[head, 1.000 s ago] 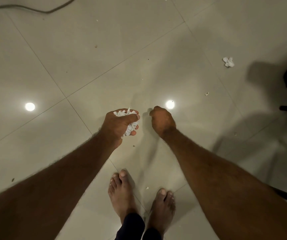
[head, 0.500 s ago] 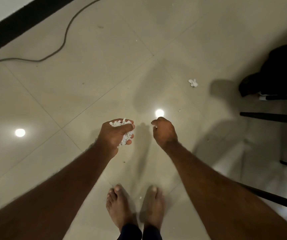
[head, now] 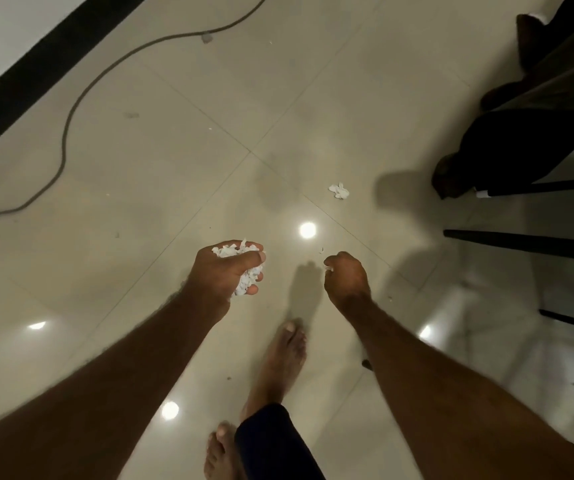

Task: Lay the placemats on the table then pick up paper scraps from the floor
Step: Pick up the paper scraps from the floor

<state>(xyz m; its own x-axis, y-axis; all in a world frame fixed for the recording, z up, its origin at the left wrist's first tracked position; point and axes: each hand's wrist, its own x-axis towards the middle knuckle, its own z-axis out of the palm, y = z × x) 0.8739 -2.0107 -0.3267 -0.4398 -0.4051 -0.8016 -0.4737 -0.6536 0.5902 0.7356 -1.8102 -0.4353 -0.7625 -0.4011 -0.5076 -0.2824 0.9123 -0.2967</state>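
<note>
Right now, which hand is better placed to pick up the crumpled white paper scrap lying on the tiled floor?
Right. The right hand is nearer the crumpled white paper scrap and pinches only a tiny white bit; the left hand grips a heap of white paper scraps.

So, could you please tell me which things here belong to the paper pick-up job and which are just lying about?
Belongs to the job:
left hand gripping a bunch of paper scraps
right hand pinching a small scrap
crumpled scrap on the floor

Just lying about:
cable
chair legs
dark cloth
</note>
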